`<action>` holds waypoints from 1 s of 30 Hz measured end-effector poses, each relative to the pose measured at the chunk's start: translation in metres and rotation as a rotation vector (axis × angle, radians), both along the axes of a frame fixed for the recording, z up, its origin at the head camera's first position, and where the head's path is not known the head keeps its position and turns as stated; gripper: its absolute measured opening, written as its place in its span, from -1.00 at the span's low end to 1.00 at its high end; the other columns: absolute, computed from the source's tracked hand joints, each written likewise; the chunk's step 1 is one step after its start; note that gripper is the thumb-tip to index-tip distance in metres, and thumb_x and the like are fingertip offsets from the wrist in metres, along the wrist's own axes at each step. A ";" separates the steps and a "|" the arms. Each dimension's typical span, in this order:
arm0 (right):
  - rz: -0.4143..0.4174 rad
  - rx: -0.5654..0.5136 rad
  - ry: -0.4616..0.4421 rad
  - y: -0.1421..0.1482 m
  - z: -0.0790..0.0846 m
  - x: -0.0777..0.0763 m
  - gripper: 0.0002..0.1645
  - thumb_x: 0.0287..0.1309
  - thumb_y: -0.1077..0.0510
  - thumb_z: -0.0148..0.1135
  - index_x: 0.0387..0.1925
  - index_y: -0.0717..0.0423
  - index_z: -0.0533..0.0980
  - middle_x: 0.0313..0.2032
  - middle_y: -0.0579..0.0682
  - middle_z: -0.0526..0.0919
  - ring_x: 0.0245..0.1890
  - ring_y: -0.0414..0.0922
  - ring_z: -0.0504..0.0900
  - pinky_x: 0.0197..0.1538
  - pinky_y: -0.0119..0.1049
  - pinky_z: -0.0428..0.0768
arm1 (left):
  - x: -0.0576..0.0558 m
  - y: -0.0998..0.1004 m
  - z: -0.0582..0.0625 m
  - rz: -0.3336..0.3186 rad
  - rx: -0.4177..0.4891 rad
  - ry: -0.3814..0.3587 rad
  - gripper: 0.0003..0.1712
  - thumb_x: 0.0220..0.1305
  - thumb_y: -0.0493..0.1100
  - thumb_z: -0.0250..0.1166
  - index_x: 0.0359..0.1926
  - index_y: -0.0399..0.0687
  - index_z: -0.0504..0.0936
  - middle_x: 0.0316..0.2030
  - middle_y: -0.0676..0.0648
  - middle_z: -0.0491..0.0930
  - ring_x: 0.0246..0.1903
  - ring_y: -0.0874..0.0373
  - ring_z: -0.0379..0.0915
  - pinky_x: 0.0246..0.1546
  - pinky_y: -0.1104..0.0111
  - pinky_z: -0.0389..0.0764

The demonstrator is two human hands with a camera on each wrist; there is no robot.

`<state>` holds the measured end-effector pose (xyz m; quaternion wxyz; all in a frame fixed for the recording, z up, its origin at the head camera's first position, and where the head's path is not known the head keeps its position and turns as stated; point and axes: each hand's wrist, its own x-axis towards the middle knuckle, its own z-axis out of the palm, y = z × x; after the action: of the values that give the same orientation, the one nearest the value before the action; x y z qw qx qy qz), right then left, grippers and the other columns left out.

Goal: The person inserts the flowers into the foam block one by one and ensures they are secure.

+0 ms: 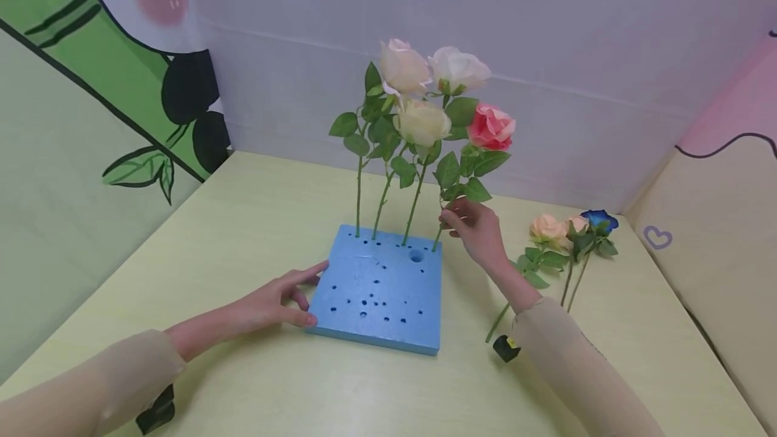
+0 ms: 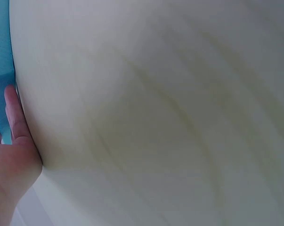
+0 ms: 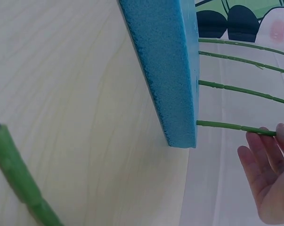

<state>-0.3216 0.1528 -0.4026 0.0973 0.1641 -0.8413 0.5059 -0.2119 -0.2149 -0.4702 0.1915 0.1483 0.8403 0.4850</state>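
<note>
A blue foam board (image 1: 388, 288) with many holes lies on the table. In its back row stand a pale pink rose (image 1: 403, 67), a white rose (image 1: 459, 69), a cream rose (image 1: 423, 123) and a red-pink rose (image 1: 493, 127). My right hand (image 1: 479, 231) pinches the red-pink rose's green stem (image 3: 222, 125) between thumb and fingers, above the board's back right corner. The stem's lower end meets the foam in the right wrist view. At the board's left side, my left hand (image 1: 276, 302) rests with extended fingers (image 2: 17, 115) against the edge and its thumb at the front corner.
Right of the board lie two peach roses (image 1: 549, 229) and a blue rose (image 1: 599, 220), their stems pointing toward me. The pale wooden table (image 1: 267, 187) meets a light cloth backdrop (image 1: 291, 86) behind and printed panels at both sides.
</note>
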 end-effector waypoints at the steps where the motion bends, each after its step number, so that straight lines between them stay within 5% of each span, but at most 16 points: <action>1: -0.001 -0.003 -0.002 0.000 0.000 0.000 -0.78 0.31 0.15 0.25 -0.18 0.27 0.59 -0.22 0.27 0.74 -0.19 0.27 0.73 -0.24 -0.30 0.71 | 0.000 0.000 0.000 -0.001 0.002 -0.002 0.06 0.17 0.01 0.43 0.56 0.30 0.00 0.44 -0.25 0.16 -0.05 0.04 0.43 -0.22 0.38 0.44; 13: -0.029 0.059 0.046 0.002 0.000 0.001 -0.73 0.30 0.10 0.27 -0.12 0.23 0.62 -0.19 0.21 0.76 -0.21 0.07 0.76 -0.22 -0.33 0.70 | 0.002 0.001 0.005 -0.021 0.034 0.005 0.06 0.19 -0.02 0.41 0.57 0.24 -0.02 0.44 -0.29 0.15 -0.06 0.05 0.43 -0.19 0.39 0.44; 23: -0.069 0.111 0.064 0.020 -0.004 0.009 -0.65 0.25 0.03 0.32 -0.02 0.14 0.59 -0.05 0.09 0.73 -0.05 0.01 0.72 0.05 -0.12 0.65 | 0.001 0.001 0.003 -0.017 0.034 -0.001 0.06 0.19 -0.03 0.41 0.57 0.25 -0.02 0.44 -0.29 0.15 -0.07 0.07 0.43 -0.21 0.40 0.43; 30: -0.086 0.122 0.084 0.036 -0.008 0.014 -0.66 0.24 0.06 0.33 -0.02 0.14 0.58 -0.06 0.08 0.73 -0.07 0.01 0.73 -0.04 -0.41 0.64 | -0.001 0.000 0.002 -0.017 0.033 0.010 0.07 0.18 -0.04 0.42 0.57 0.26 -0.02 0.44 -0.30 0.14 -0.08 0.05 0.43 -0.21 0.39 0.43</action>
<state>-0.3080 0.1886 -0.4107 0.1438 0.1545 -0.8720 0.4417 -0.2127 -0.2145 -0.4684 0.1889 0.1609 0.8317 0.4966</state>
